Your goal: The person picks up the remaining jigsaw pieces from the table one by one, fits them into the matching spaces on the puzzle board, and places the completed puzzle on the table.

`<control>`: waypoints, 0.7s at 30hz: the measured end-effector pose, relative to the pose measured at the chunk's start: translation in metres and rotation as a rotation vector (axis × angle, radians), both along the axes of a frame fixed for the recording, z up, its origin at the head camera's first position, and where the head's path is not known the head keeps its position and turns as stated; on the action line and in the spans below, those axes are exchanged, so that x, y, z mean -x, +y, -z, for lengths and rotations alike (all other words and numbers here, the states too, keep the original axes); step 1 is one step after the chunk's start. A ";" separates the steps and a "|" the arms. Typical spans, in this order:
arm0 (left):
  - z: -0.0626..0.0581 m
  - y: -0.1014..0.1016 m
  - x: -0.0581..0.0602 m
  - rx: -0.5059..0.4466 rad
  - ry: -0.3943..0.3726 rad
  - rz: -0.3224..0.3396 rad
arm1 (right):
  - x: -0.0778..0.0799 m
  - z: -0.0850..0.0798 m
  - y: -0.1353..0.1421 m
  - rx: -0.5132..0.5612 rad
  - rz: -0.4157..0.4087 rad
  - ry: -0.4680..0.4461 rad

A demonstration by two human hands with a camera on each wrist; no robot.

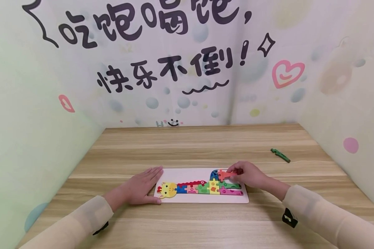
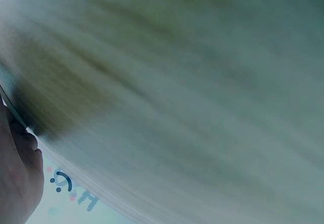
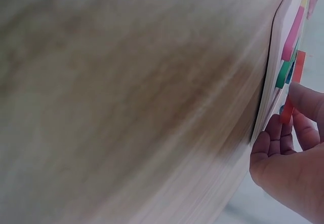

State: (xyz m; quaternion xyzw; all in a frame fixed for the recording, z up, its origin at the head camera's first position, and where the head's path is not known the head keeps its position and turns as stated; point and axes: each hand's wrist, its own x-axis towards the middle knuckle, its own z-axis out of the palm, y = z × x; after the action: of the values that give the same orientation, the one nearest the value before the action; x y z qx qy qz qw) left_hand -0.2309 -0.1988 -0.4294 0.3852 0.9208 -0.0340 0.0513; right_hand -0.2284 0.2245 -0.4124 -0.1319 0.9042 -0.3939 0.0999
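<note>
A giraffe jigsaw puzzle on a white board [image 1: 174, 174] lies on the table, its head to the left. Between thumb and fingers my right hand [image 1: 248, 174] pinches an orange-red puzzle piece [image 1: 226, 175] over the board's right part. The right wrist view shows this orange-red piece [image 3: 297, 77] tilted above the pink leg piece [image 3: 294, 35] and green leg piece [image 3: 284, 74]. My left hand [image 1: 143, 186] rests at the board's left end with fingers straight, thumb near the lower corner. Only an edge of the left hand [image 2: 23, 173] appears in the left wrist view.
A loose green puzzle piece [image 1: 280, 155] lies on the wooden table [image 1: 187, 145] at the back right. Behind the table stands a wall [image 1: 180, 79] with printed writing, and pale walls rise on both sides.
</note>
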 end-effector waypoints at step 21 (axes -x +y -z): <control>0.000 0.001 -0.001 0.013 -0.005 -0.011 | 0.002 0.000 -0.001 -0.035 -0.036 -0.013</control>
State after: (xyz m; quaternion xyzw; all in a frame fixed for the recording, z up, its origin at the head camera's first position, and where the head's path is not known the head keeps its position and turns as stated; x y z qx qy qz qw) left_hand -0.2304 -0.1982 -0.4292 0.3799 0.9225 -0.0388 0.0561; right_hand -0.2307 0.2239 -0.4120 -0.1440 0.9077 -0.3770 0.1150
